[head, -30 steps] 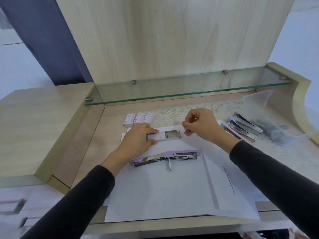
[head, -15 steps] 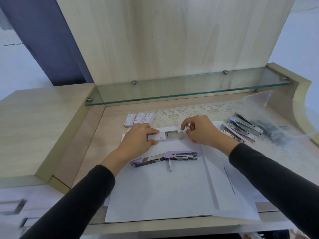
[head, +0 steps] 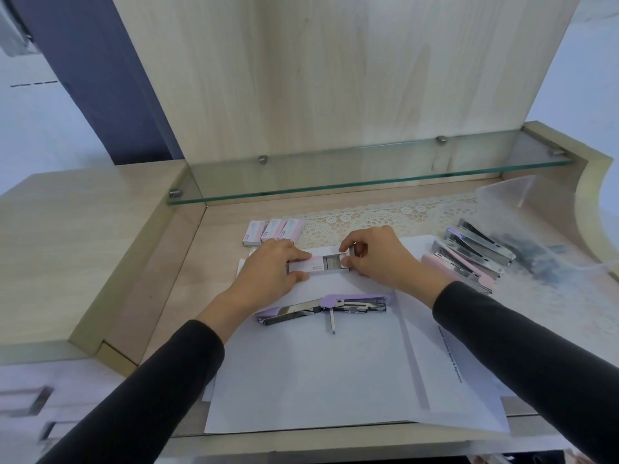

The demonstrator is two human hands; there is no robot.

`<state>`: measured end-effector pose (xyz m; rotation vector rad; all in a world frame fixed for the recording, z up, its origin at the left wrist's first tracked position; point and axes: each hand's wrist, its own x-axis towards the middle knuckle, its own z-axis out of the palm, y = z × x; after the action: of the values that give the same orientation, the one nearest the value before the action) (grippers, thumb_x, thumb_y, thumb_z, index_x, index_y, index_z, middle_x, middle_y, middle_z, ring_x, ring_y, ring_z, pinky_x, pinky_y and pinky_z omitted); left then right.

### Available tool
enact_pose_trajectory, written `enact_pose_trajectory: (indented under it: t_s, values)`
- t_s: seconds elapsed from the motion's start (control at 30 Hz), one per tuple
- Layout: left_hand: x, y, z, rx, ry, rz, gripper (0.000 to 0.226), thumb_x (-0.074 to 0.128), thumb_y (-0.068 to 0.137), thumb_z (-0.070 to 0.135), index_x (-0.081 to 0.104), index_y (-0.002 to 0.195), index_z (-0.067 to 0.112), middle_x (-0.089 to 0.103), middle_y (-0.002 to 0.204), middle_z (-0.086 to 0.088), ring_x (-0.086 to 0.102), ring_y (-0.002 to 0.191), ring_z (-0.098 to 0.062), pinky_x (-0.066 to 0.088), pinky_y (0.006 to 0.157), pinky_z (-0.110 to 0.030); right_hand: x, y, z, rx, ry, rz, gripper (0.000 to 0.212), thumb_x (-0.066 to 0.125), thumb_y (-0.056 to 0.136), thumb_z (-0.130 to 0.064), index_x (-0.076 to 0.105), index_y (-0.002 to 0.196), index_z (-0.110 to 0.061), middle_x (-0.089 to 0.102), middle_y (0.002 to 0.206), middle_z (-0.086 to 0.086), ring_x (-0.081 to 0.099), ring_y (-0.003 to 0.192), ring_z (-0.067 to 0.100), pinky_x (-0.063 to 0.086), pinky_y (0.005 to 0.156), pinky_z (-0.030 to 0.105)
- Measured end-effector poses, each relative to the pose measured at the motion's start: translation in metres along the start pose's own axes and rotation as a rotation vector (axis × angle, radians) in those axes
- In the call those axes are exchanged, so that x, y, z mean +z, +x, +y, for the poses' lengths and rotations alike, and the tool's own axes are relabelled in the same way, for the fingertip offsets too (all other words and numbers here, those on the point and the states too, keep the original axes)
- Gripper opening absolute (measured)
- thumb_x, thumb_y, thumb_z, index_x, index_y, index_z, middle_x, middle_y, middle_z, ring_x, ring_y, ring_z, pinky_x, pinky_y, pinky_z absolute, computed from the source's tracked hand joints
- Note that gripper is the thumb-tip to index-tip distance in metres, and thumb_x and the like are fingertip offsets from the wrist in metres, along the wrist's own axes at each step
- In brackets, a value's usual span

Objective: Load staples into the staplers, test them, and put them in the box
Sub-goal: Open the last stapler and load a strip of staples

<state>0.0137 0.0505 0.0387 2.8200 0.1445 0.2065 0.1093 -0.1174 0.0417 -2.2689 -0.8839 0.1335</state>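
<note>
Three closed staple boxes (head: 273,232) sit side by side at the back left, at the edge of a lace mat (head: 402,214). A pile of staplers (head: 469,259) lies to the right. On the white paper (head: 301,380) the lilac stapler (head: 321,305) lies swung open, its long axis left to right and its magazine end to the right. Just behind it is the open staple box (head: 318,265), also lying crosswise. The left hand (head: 268,276) grips the box's sleeve, and the right hand (head: 378,259) pinches its drawn-out tray.

three closed staple boxes (head: 274,231), one open box (head: 316,264)
</note>
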Motion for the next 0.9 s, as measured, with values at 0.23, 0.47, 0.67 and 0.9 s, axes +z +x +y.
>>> enact_pose_trajectory:
  t_s: [0.23,0.47,0.67,0.9]
  values:
    - [0.006,0.001,0.006,0.045,-0.022,0.013,0.039,0.063,0.085,0.031,0.059,0.121,0.018,0.06,0.116,-0.001,0.047,0.109,-0.017,0.03,0.084,-0.019,0.005,0.004,-0.004,0.088,0.141,-0.022,0.007,0.069,0.076,-0.004,0.066,0.082,-0.006,0.056,0.051,0.0,0.048,0.03,-0.001,0.047,0.049,0.011]
    - [0.009,0.004,0.006,0.064,-0.032,0.014,0.038,0.062,0.085,0.031,0.059,0.121,0.019,0.06,0.116,-0.001,0.047,0.109,-0.018,0.032,0.086,-0.022,0.009,0.005,-0.007,0.109,0.235,-0.051,0.011,0.066,0.077,0.0,0.065,0.078,-0.01,0.054,0.033,-0.012,0.052,0.033,0.001,0.047,0.048,0.008]
    - [0.011,0.008,0.004,0.076,-0.043,0.016,0.038,0.062,0.086,0.031,0.058,0.123,0.021,0.059,0.118,0.001,0.046,0.107,-0.017,0.031,0.084,-0.02,0.006,0.005,-0.006,0.138,0.318,-0.077,0.008,0.068,0.077,-0.001,0.065,0.084,-0.005,0.056,0.035,-0.01,0.054,0.034,0.002,0.046,0.046,0.009]
    - [0.006,0.036,-0.002,0.038,-0.023,0.057,0.042,0.065,0.083,0.025,0.057,0.123,0.017,0.059,0.122,-0.003,0.046,0.112,-0.021,0.033,0.091,-0.025,-0.006,0.004,0.004,0.161,0.281,-0.077,0.021,0.061,0.081,0.002,0.065,0.099,-0.008,0.06,0.048,-0.005,0.056,0.039,0.002,0.045,0.055,0.004]
